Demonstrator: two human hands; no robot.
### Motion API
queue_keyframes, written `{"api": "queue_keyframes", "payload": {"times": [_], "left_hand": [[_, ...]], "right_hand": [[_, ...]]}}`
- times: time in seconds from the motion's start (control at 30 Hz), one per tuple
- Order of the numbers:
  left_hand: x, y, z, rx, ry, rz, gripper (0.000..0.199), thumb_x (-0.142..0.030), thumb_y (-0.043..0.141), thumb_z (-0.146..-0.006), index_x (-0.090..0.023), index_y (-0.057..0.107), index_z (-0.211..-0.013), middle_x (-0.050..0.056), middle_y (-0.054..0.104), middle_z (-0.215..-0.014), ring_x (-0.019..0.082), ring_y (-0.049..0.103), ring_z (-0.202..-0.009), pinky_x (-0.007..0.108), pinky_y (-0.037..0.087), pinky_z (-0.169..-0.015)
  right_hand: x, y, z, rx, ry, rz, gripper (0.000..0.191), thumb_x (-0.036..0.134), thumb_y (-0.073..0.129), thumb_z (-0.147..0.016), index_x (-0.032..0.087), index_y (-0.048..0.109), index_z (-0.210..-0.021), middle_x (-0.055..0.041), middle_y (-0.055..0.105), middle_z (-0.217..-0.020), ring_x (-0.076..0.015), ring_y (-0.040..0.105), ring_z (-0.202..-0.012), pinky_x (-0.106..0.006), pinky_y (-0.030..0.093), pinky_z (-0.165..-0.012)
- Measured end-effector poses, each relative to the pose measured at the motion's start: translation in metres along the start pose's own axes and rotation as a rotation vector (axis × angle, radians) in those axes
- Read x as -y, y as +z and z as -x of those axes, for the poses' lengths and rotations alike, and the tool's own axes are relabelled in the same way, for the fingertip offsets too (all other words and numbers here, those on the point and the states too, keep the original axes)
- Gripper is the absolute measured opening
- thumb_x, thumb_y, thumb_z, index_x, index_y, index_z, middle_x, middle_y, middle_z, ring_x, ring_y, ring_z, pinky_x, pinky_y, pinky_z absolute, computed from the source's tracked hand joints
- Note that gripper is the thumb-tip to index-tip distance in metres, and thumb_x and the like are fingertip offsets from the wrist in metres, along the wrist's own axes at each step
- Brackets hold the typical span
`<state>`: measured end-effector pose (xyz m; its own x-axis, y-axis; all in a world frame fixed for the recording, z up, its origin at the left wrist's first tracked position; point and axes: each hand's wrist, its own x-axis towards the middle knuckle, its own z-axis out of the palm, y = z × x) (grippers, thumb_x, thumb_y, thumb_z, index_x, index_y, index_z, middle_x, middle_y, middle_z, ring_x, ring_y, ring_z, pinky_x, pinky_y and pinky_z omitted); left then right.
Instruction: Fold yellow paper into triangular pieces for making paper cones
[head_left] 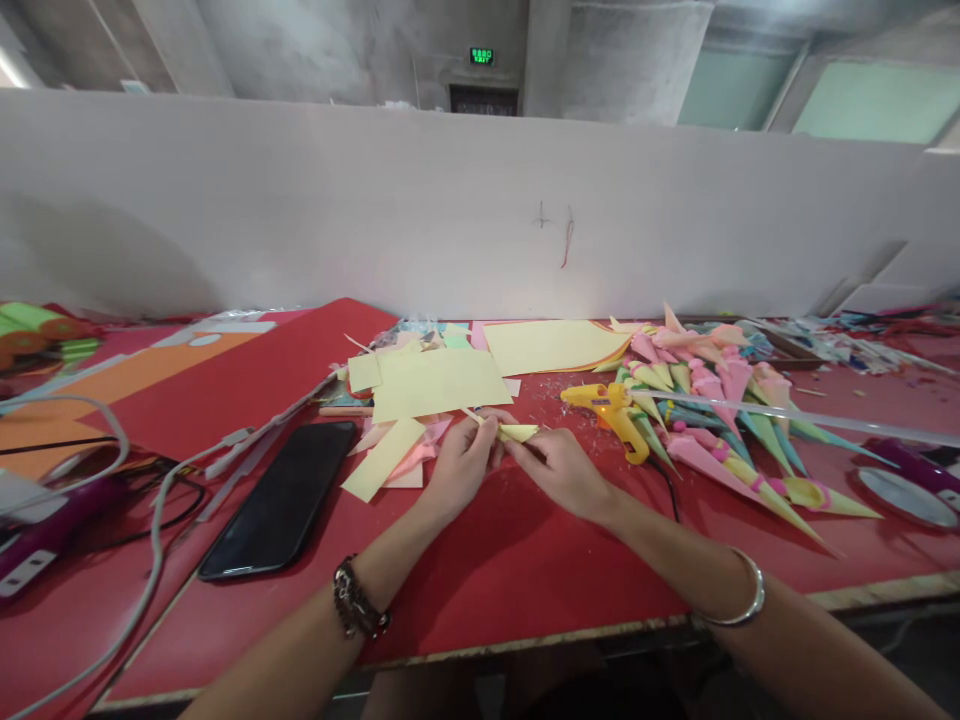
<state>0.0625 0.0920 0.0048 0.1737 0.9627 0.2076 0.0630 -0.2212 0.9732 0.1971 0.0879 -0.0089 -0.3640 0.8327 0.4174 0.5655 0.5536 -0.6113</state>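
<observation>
Between my two hands is a small rolled piece of pale yellow paper [517, 432], narrow and cone-like. My left hand [466, 455] pinches its left part with thumb and fingers. On the other side, my right hand [561, 468] grips its right, lower edge. Just beyond the hands lies a larger pale yellow sheet [442, 382]. Beside my left hand are a yellow paper strip [386, 458] and pink scraps [421, 450]. A yellow glue gun [615, 412] rests to the right of my right hand, its black cord running toward me.
Several pastel paper cones [724, 400] are heaped at the right. A black phone [281, 500] lies at the left, near white cables [157, 520] and a purple power strip [52, 535]. Red card [247, 380] and yellow sheets [551, 345] lie farther back, before a white partition [375, 210].
</observation>
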Motion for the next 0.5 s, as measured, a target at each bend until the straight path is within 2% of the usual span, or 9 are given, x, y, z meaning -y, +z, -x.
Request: {"api": "queue_keyframes", "payload": {"times": [0.2, 0.3, 0.33, 0.4, 0.47, 0.5], "left_hand": [[0.002, -0.002, 0.000, 0.079, 0.032, -0.041, 0.028, -0.035, 0.037, -0.079, -0.015, 0.057, -0.078, -0.007, 0.038, -0.042, 0.008, 0.035, -0.040, 0.020, 0.029, -0.042], [-0.004, -0.014, -0.002, 0.145, 0.082, -0.161, 0.031, -0.036, 0.035, -0.079, -0.015, 0.057, -0.076, -0.004, 0.044, -0.046, 0.010, 0.040, -0.044, 0.021, 0.033, -0.047], [-0.008, -0.023, -0.003, 0.153, 0.096, -0.226, 0.032, -0.036, 0.034, -0.079, -0.015, 0.057, -0.074, -0.003, 0.046, -0.048, 0.011, 0.043, -0.047, 0.022, 0.035, -0.049], [-0.013, -0.046, -0.003, 0.093, 0.097, -0.375, 0.031, -0.033, 0.031, -0.078, -0.016, 0.057, -0.078, 0.001, 0.052, -0.059, 0.013, 0.047, -0.052, 0.024, 0.038, -0.052], [-0.014, -0.077, 0.002, -0.056, 0.102, -0.749, 0.024, -0.027, 0.041, -0.071, -0.018, 0.054, -0.090, 0.005, 0.058, -0.081, 0.018, 0.053, -0.070, 0.027, 0.041, -0.064], [-0.013, -0.093, 0.005, -0.114, 0.104, -0.983, 0.029, -0.025, 0.045, -0.068, -0.017, 0.053, -0.095, 0.008, 0.057, -0.093, 0.022, 0.052, -0.084, 0.032, 0.040, -0.074]], "right_hand": [[-0.002, 0.000, 0.000, -0.013, -0.009, -0.030, 0.038, 0.032, 0.036, -0.085, 0.015, 0.060, -0.062, 0.0014, 0.051, -0.049, -0.0082, 0.042, -0.043, -0.020, 0.027, -0.046], [-0.003, -0.001, 0.000, -0.044, -0.010, -0.011, 0.040, 0.034, 0.037, -0.085, 0.014, 0.058, -0.057, 0.0011, 0.048, -0.048, -0.0085, 0.042, -0.044, -0.021, 0.026, -0.046], [-0.004, -0.002, 0.000, -0.049, -0.011, -0.006, 0.041, 0.034, 0.037, -0.085, 0.014, 0.057, -0.056, 0.0009, 0.048, -0.047, -0.0088, 0.042, -0.044, -0.021, 0.026, -0.046], [-0.005, -0.002, 0.000, -0.054, -0.012, 0.009, 0.043, 0.036, 0.036, -0.085, 0.014, 0.056, -0.054, 0.0009, 0.046, -0.046, -0.0090, 0.042, -0.044, -0.022, 0.026, -0.046], [-0.006, -0.002, -0.001, -0.063, -0.012, 0.023, 0.044, 0.037, 0.035, -0.085, 0.015, 0.055, -0.052, 0.0010, 0.045, -0.045, -0.0089, 0.040, -0.042, -0.022, 0.026, -0.046], [-0.006, -0.002, -0.001, -0.069, -0.012, 0.028, 0.044, 0.037, 0.035, -0.085, 0.015, 0.054, -0.052, 0.0008, 0.045, -0.045, -0.0090, 0.040, -0.042, -0.022, 0.025, -0.045]]}}
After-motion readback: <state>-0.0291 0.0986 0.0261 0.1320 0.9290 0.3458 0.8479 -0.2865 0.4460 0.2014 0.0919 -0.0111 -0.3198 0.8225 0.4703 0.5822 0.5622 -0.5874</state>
